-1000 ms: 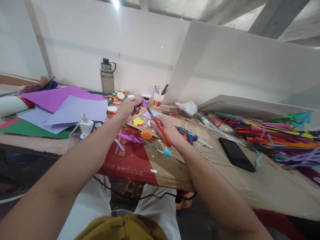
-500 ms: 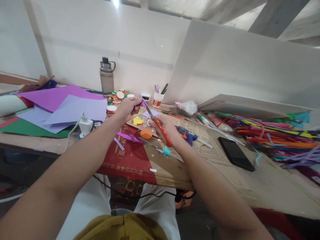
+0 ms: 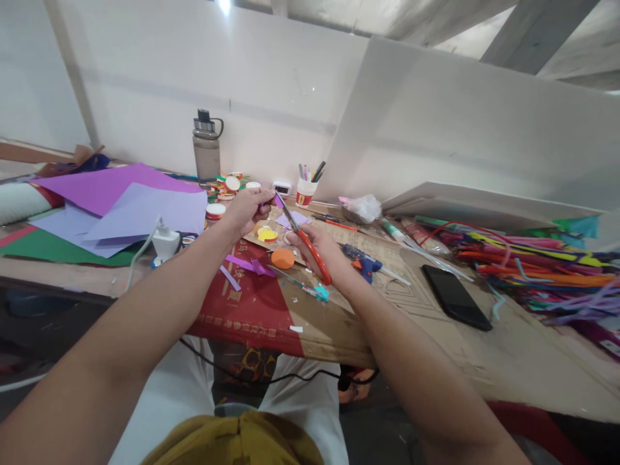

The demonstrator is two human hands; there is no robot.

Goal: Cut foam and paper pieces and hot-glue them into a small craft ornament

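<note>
Pinched in the fingers of my left hand (image 3: 248,210) is a small piece of purple paper (image 3: 278,201). My right hand (image 3: 325,250) grips a pair of scissors (image 3: 314,250) by the red-orange handles. Their blades point up and left, with the tips at the purple paper. Below the hands lie an orange disc (image 3: 283,259), a yellow disc (image 3: 267,235) and purple paper strips (image 3: 247,263). A lilac paper piece (image 3: 293,219) rests behind the blades.
Purple and lilac sheets (image 3: 150,213) lie at left beside a white plug (image 3: 165,244). A bottle (image 3: 206,148) and a pen cup (image 3: 305,192) stand at the back. To the right are a glue gun (image 3: 365,265), a phone (image 3: 455,296) and many pipe cleaners (image 3: 537,265).
Almost nothing differs. Both hands keep their hold on the paper and the scissors, and the view has shifted very slightly.
</note>
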